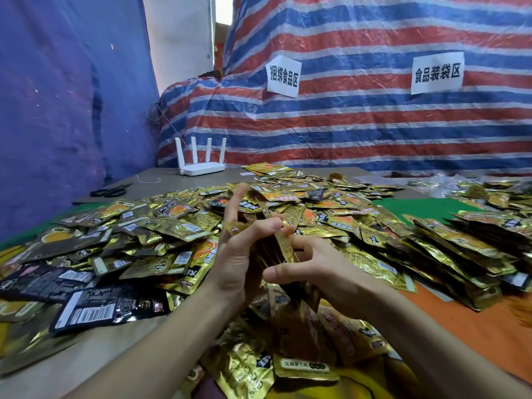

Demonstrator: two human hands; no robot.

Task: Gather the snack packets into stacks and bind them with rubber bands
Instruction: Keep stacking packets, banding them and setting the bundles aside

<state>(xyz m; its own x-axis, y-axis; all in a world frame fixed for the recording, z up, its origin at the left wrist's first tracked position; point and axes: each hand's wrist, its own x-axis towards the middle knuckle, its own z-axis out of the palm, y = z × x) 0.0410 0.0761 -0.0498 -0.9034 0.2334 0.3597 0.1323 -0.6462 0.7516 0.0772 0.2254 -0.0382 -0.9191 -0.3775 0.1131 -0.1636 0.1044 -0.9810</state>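
Where the stack lies: a thin stack of gold foil snack packets [284, 245] is held on edge above the heap of loose gold and black packets [161, 226] on the worktop [95, 355].
Left grip: the left hand [240, 254] is clamped on the stack, forefinger raised.
Right grip: the right hand [319, 269] is curled round its other face.
Long axis: judged to run away from the body, so a band would be passed over an end.
Rubber band: none can be made out.

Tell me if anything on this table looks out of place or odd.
A white four-antenna router stands at the far edge of the table, and black scissors lie left of it: neither is food. The snack packets just sprawl in a loose heap.
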